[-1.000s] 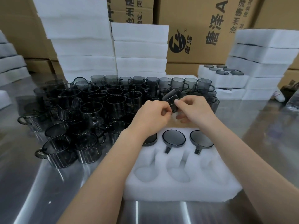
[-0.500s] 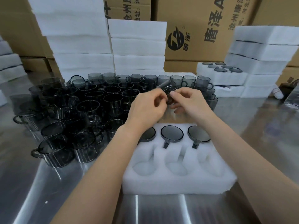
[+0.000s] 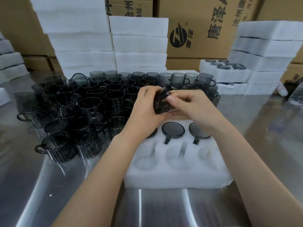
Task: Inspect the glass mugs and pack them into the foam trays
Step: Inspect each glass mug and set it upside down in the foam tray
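Note:
A smoky grey glass mug (image 3: 162, 102) is held tilted above the far edge of the white foam tray (image 3: 177, 176). My left hand (image 3: 144, 108) grips its left side and my right hand (image 3: 193, 105) grips its right side, thumb on the rim. The tray's far row holds three mugs; two show fully, one (image 3: 173, 129) in the middle and one (image 3: 199, 131) on the right, while my left wrist hides most of the third. Its near row has three bare pockets. Several loose mugs (image 3: 98, 104) crowd the steel table to the left.
Stacks of white foam trays (image 3: 139, 45) stand behind the mugs, with another stack (image 3: 265, 46) at the right beside a filled tray (image 3: 224, 74). Cardboard boxes (image 3: 201, 30) line the back. The steel table (image 3: 49, 185) reflects light in front.
Both hands have brought the mug lower and nearer the tray, and turned it between them. The tray's contents are the same.

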### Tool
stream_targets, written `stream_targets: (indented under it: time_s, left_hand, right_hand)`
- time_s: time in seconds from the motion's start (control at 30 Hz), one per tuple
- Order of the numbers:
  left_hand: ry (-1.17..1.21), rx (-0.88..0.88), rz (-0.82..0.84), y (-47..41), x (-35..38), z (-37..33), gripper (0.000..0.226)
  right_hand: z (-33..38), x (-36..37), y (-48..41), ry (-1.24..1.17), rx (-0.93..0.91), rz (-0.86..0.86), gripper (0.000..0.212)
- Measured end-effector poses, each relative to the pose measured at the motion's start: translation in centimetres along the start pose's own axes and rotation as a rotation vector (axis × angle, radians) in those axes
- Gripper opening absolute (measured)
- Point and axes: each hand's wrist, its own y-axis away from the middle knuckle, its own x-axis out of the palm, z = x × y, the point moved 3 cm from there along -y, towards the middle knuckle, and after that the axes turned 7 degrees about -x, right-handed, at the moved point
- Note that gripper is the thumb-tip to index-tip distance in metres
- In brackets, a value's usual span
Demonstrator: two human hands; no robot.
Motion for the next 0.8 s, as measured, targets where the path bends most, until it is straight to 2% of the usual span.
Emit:
stream_targets:
  time_s: [0.07,0.17,0.27,0.6,0.8]
  left_hand:
    - [0.059,-0.041,0.004,0.1,-0.2,0.0,0.062]
    - [0.135,-0.076,0.05,0.2,-0.3,0.0,0.059]
    - [0.096,-0.052,0.088,0.3,-0.2,-0.1,0.057]
    - [0.009,0.017,0.139,0.5,0.0,-0.3,0.076]
    - [-0.012,0.087,0.14,0.6,0.1,-0.5,0.077]
  right_hand:
    - [-0.2,-0.3,0.1,-0.027,-0.01,-0.027,0.01]
    - [-0.9,-1.0,0.1,-0.112,0.024,-0.033,0.032]
    - [-1.3,-0.8,0.3,-0.097,0.03,0.031,0.046]
    - [-1.8,-0.3,0.4,-0.044,0.013,0.036,0.036]
    - [-1.3,-0.1,0.5,0.003,-0.007,-0.026,0.044]
